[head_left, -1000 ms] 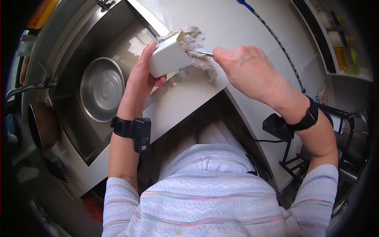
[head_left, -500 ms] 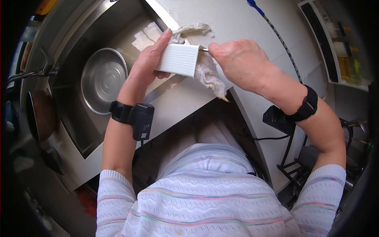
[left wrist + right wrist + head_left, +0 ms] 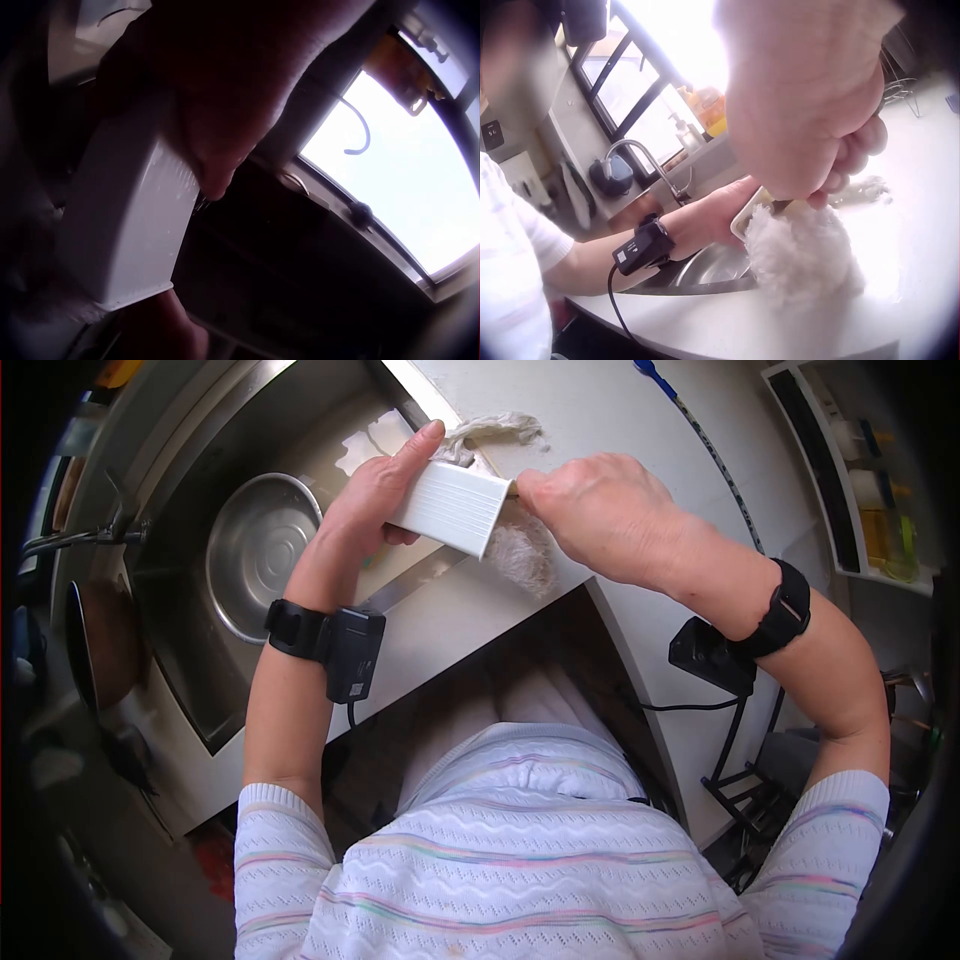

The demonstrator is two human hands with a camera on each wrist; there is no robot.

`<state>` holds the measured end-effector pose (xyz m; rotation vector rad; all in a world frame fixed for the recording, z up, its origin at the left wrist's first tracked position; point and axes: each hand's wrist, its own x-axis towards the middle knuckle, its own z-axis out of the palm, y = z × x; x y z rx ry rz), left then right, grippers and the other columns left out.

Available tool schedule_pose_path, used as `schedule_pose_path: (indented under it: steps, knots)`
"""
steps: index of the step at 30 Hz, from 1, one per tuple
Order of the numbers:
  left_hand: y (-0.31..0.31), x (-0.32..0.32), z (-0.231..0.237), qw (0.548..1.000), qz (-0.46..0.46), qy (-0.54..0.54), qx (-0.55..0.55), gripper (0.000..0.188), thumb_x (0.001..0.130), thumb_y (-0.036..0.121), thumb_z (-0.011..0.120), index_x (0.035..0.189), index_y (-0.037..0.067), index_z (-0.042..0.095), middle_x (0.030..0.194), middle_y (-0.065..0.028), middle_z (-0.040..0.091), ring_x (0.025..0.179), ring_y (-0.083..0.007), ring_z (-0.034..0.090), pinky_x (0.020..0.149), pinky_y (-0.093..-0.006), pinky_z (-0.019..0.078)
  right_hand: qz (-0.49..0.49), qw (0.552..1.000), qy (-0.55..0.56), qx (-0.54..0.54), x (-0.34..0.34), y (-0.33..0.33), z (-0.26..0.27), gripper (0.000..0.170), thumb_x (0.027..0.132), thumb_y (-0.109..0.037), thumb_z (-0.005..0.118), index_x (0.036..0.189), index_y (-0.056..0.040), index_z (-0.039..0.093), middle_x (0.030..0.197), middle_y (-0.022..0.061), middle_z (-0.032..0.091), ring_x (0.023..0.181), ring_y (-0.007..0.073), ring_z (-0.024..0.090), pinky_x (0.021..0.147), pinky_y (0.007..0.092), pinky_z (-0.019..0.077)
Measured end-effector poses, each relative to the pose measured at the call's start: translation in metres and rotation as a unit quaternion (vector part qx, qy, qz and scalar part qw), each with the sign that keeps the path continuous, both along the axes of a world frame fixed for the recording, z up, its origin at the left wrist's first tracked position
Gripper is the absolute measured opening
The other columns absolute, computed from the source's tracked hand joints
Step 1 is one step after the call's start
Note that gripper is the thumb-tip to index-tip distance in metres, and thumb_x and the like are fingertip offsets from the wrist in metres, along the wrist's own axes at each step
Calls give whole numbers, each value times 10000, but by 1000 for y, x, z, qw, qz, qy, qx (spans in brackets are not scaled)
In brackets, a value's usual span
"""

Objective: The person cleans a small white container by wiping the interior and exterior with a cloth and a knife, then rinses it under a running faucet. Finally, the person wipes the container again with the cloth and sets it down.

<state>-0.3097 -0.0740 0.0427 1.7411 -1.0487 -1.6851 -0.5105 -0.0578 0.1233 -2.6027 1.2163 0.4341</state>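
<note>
The left hand (image 3: 375, 495) grips a white ribbed box-shaped container (image 3: 452, 508), thumb on top, tilted with its open end toward the right hand. Curled fingers of the right hand (image 3: 610, 515) hold a thin tool at that opening; most of it is hidden. In the right wrist view, pale fluffy material (image 3: 802, 255) bulges at the mouth of the container (image 3: 744, 217), below the right hand (image 3: 810, 112). Another crumpled whitish clump (image 3: 500, 428) lies on the counter behind the container. The left wrist view shows the container (image 3: 131, 217) in dim light.
A round metal basin (image 3: 262, 555) sits in the sink (image 3: 225, 700), left of the hands. A long blue-ended patterned strip (image 3: 705, 445) lies on the white counter (image 3: 590, 415). Bottles stand on a shelf (image 3: 880, 575) at the right. A pan (image 3: 105, 645) is at far left.
The container has turned so its ribbed side faces up and its mouth points right. Both hands have shifted slightly up the view, the right one closer to the mouth. The fluffy material hangs differently beneath it.
</note>
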Motion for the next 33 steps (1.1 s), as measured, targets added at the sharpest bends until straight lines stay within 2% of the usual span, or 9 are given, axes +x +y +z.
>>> schedule_pose_path:
  steps: [2, 9, 11, 15, 21, 23, 27, 30, 33]
  knots:
    - [-1, -2, 0, 1000, 4, -8, 3, 656, 737, 678, 534, 810, 35, 645, 593, -37, 559, 455, -106, 497, 367, -240, 351, 4, 997, -44, -60, 3, -1, 1, 91, 759, -59, 532, 835, -35, 575, 720, 151, 624, 710, 296, 636, 632, 390, 513]
    - [-4, 4, 1, 1000, -4, -16, 13, 645, 735, 683, 529, 826, 56, 651, 637, -18, 580, 548, -111, 549, 410, -257, 398, -5, 1000, 12, -25, 17, -8, -7, 143, 826, -135, 528, 779, -23, 603, 698, 147, 627, 699, 292, 638, 630, 382, 511]
    - [-4, 6, 1, 999, -4, -26, 33, 647, 736, 685, 525, 839, 60, 655, 674, -24, 599, 586, -112, 566, 431, -262, 416, -6, 997, 66, 47, 16, -5, 3, 192, 777, -56, 501, 877, -13, 658, 865, 129, 660, 835, 257, 646, 739, 345, 516]
    - [-4, 18, -15, 999, 30, -32, 6, 647, 737, 680, 531, 832, 51, 654, 687, -35, 601, 586, -113, 561, 438, -264, 422, 29, 995, 82, 58, 0, 1, 13, 190, 772, -57, 506, 874, -9, 660, 877, 134, 657, 848, 260, 642, 734, 350, 518]
    - [-6, 12, -16, 999, 20, 21, 31, 640, 737, 680, 534, 823, 53, 626, 639, -19, 557, 584, -111, 544, 442, -277, 425, -14, 998, 41, 49, 17, -7, -1, 189, 771, -69, 527, 893, -15, 661, 908, 130, 652, 862, 256, 639, 733, 354, 518]
    - [-6, 10, -15, 997, 54, 39, 31, 641, 744, 674, 533, 830, 45, 616, 634, -17, 550, 547, -106, 536, 393, -267, 400, 23, 999, 25, 17, 21, -11, -5, 171, 817, -99, 500, 864, -37, 653, 754, 148, 640, 757, 288, 642, 692, 368, 517]
    - [-6, 9, -15, 997, 71, 28, 27, 626, 752, 658, 541, 808, 39, 615, 611, -18, 546, 482, -101, 517, 350, -251, 368, 22, 1000, -1, 2, 24, -7, -12, 177, 786, -71, 508, 868, -33, 659, 780, 152, 646, 781, 281, 645, 715, 358, 519]
    - [-5, 11, -10, 999, 22, 30, 24, 599, 769, 638, 538, 784, 44, 615, 575, -20, 536, 424, -105, 495, 329, -240, 354, 31, 999, 23, 33, 20, -8, -2, 168, 822, -107, 507, 833, -33, 658, 770, 150, 645, 788, 282, 640, 708, 363, 517]
    - [-3, 10, -10, 1000, 11, 1, 1, 592, 779, 633, 530, 770, 47, 616, 554, -21, 539, 395, -105, 490, 319, -241, 351, 35, 995, 41, 83, 11, -10, 5, 213, 837, -144, 491, 894, -24, 657, 892, 158, 643, 846, 284, 631, 786, 358, 494]
